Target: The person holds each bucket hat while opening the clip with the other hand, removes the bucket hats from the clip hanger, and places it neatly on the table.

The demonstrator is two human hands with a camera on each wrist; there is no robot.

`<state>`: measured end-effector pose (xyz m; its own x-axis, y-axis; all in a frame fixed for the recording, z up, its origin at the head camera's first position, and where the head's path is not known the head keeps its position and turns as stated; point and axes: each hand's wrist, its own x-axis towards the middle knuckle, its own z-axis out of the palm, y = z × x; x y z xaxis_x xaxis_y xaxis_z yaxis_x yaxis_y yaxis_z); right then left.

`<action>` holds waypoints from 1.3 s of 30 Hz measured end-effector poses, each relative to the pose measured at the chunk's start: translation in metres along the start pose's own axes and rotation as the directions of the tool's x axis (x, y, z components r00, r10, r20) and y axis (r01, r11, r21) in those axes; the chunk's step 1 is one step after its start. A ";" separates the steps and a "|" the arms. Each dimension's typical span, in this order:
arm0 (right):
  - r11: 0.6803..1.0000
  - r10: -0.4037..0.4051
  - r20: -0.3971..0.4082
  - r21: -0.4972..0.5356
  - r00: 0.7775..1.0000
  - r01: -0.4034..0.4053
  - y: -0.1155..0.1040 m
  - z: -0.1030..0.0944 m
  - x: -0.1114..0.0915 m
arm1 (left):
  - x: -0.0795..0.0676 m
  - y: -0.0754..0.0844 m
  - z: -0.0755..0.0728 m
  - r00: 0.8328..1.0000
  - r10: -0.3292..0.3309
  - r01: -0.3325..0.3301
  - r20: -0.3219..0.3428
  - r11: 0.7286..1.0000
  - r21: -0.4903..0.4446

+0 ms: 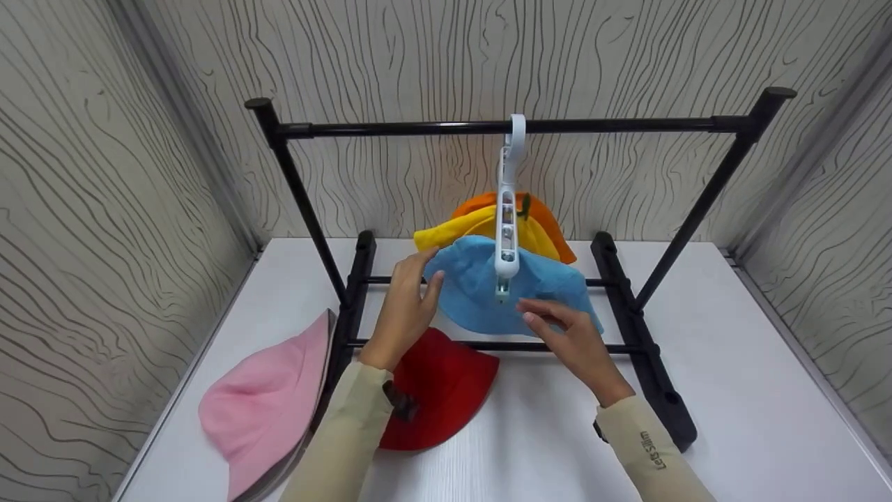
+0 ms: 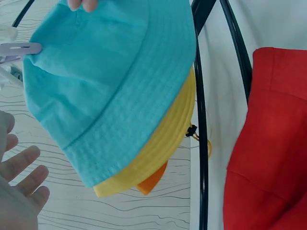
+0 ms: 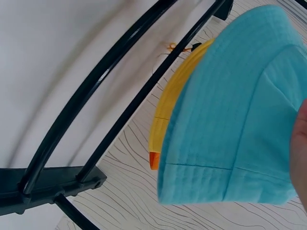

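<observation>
**Head view: a sky-blue fabric bucket hat (image 1: 474, 289) hangs from a clip between the left hand (image 1: 403, 307) and the right hand (image 1: 570, 341)**

Take the blue hat as the middle of the dial, with 12 o'clock away from the person. It hangs brim down below the near end of a white plastic clip hanger (image 1: 512, 171), which hooks over the top rail of a black tubular rack (image 1: 418, 129). The left wrist view shows a pale clip (image 2: 31, 48) on the crown; that probably carries the weight, so neither hand needs a firm hold.

The left hand, at 9 o'clock, is wide, its fingers spread beside the hat and holding nothing. The right hand, toward 4 o'clock, is narrower, with fingers loosely bent near the front of the crown; no grip shows, and light contact is hard to tell.

At 12 o'clock, a yellow fabric bucket hat (image 1: 474, 223) and an orange fabric hat (image 1: 554, 226) sit one behind the other. The hanger stands end-on to the person, which likely explains this line.

A red fabric bucket hat (image 1: 453, 390) lies at 7 o'clock and a pink one (image 1: 268, 397) at 8 o'clock. Both are unclipped, so the white bench (image 1: 752, 335) seems to support them.
</observation>
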<state>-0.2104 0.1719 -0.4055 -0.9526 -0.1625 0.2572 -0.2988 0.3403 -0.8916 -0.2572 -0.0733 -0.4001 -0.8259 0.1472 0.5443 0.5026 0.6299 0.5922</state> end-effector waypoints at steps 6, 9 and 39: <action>0.997 -0.070 -0.047 -0.026 0.996 0.069 -0.017 -0.005 0.002 | 0.008 0.009 0.002 1.000 0.018 -0.018 0.016 1.000 0.001; 0.997 -0.078 -0.073 -0.034 0.994 0.076 -0.014 -0.008 0.004 | 0.011 0.012 0.003 0.999 0.022 -0.023 0.028 1.000 0.008; 0.941 -0.267 -0.244 -0.276 0.932 0.197 -0.007 -0.032 0.034 | 0.036 0.038 0.013 0.990 0.023 -0.023 0.142 1.000 -0.004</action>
<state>-0.2422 0.1935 -0.3791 -0.8224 -0.0163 0.5687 -0.4846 0.5437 -0.6852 -0.2714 -0.0344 -0.3659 -0.8420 0.2683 0.4680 0.5221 0.6236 0.5819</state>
